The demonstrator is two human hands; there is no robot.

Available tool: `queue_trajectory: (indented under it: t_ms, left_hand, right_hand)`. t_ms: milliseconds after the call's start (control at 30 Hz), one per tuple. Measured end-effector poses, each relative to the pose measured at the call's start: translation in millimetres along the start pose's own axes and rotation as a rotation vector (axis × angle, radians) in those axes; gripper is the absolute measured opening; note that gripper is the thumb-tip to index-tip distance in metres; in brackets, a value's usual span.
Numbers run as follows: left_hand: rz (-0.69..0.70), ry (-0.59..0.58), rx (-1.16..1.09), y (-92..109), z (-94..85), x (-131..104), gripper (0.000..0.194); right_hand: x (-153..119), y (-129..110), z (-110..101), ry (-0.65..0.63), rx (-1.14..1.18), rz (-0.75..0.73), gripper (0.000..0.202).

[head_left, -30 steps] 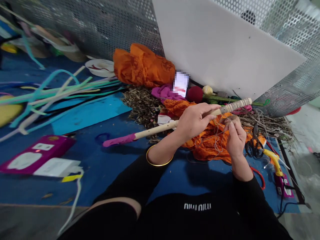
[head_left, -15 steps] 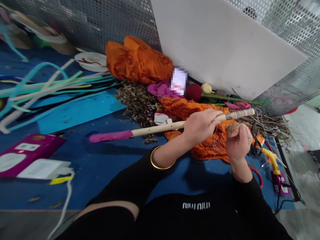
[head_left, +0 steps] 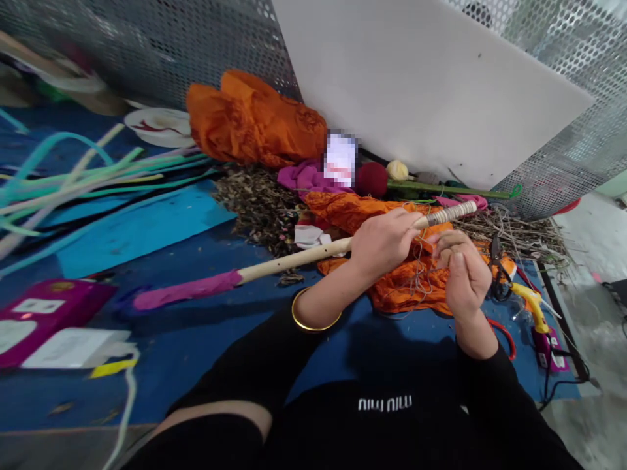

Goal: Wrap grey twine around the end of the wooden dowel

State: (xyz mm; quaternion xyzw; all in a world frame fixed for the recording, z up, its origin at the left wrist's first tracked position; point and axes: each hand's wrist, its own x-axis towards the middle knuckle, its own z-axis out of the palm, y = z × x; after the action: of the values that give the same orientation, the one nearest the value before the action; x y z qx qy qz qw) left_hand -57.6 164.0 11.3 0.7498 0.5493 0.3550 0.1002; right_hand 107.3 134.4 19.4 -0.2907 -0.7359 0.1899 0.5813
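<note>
My left hand [head_left: 379,238] is wrapped around a long pale wooden stick [head_left: 294,259], held at a slant over the table. Magenta wrapping [head_left: 189,290] covers the stick's lower left end. Thin string is wound in close turns [head_left: 453,213] near its upper right end. Just below that wound end, my right hand [head_left: 463,271] is closed in a pinch, apart from the stick. Loose grey string [head_left: 420,277] hangs between the hands and seems to run to the right fingers; the exact pinch is hard to see. Crumpled orange cloth [head_left: 406,294] lies beneath both hands.
Scissors [head_left: 497,267] and a yellow glue gun [head_left: 531,303] lie to the right. Dry twigs [head_left: 524,235] sit behind them. At left are a magenta power strip [head_left: 53,303], coloured strips [head_left: 83,176] and a blue sheet [head_left: 147,225]. A white board [head_left: 431,85] leans at the back.
The stick has shifted left and tilted more, its magenta end lower. My right hand's fingers have turned and lie a little farther from the stick. The view has shifted slightly.
</note>
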Motion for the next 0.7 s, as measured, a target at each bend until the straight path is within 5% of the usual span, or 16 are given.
queue_trajectory:
  t_ms: [200, 400, 700]
  left_hand:
    - [0.015, 0.024, -0.041, -6.4, -4.7, 1.8, 0.03]
    - [0.05, 0.016, -0.044, -5.8, -1.8, -1.0, 0.029]
    - [0.119, -0.122, 0.048, -0.7, -9.6, -4.7, 0.03]
  right_hand:
    - [6.6, 2.8, -19.3, 0.078, -0.184, -0.146, 0.021]
    - [12.8, 6.9, -28.0, -0.08, -0.095, -0.157, 0.021]
    - [16.9, 20.4, -34.9, -0.093, -0.18, -0.033, 0.034]
